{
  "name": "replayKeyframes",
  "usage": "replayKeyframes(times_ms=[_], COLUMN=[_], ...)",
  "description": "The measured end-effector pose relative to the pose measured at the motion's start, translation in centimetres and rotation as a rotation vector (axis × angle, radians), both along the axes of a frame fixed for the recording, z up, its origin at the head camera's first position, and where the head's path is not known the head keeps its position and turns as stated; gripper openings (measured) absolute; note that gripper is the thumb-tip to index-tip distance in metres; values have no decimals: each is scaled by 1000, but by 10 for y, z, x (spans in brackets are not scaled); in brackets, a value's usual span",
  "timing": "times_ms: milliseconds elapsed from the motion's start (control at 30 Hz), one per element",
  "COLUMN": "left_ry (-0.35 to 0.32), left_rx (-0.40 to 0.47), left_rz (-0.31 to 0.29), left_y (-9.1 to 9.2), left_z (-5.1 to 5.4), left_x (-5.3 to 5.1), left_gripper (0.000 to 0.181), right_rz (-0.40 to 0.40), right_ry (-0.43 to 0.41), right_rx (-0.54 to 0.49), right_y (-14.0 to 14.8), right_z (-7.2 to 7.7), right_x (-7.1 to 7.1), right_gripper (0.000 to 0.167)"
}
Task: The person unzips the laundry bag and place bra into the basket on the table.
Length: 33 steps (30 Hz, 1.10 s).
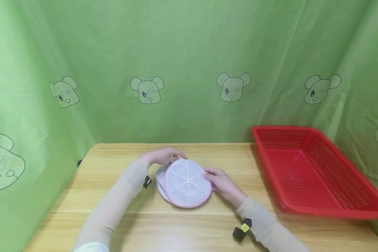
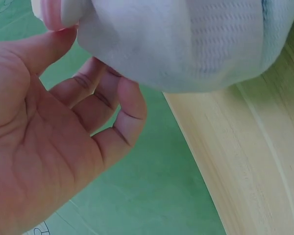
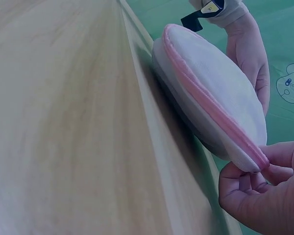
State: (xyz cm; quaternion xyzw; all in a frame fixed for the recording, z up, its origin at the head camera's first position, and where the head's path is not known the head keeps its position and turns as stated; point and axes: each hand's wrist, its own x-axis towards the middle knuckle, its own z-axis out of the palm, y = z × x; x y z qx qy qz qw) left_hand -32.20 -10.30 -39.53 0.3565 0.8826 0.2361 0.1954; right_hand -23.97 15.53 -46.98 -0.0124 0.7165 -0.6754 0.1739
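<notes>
A round, pale grey zip pouch [image 1: 188, 183] with a pink zipper edge is held up above the table, its face marked with white lines like a citrus slice. Behind that face, a plump grey body bulges out to the left. At the pouch's top edge, my left hand [image 1: 163, 156] pinches the rim; in the left wrist view the thumb [image 2: 59, 46] meets the pink edge and the fingers curl under the fabric. On the opposite side, my right hand [image 1: 222, 182] grips the rim, and the right wrist view shows thumb and fingers pinching the pink zipper [image 3: 210, 105].
A large red plastic basket [image 1: 278, 190] with perforated walls stands at the right of the wooden table [image 1: 113, 154]. Green curtains [image 1: 189, 42] printed with bear heads hang behind and at both sides. Black straps [image 1: 239, 233] sit on my wrists.
</notes>
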Motion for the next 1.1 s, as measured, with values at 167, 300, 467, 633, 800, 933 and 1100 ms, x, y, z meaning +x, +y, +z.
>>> replayKeyframes(times_ms=[167, 300, 467, 633, 800, 933, 1100], left_ry=[-11, -5, -15, -29, -16, -18, -75], left_rx=[12, 9, 15, 42, 79, 115, 183], left_rz=[-6, -9, 0, 24, 39, 71, 129], left_y=[-1, -2, -3, -4, -7, -10, -14], left_z=[-3, -5, -5, -7, -9, -12, -16], left_x=[-3, -4, -4, -4, -5, -5, -4], left_gripper=[28, 21, 13, 8, 7, 8, 10], right_rz=[19, 12, 1, -2, 7, 13, 4], right_ry=[38, 20, 1, -3, -5, -3, -17], right_rx=[-9, -2, 9, 14, 11, 9, 16], right_y=[0, -1, -1, -2, -1, -1, -1], right_z=[-1, 0, 0, 1, 1, 0, 0], right_x=[2, 3, 2, 3, 2, 1, 1], right_gripper=[48, 46, 45, 44, 45, 46, 45])
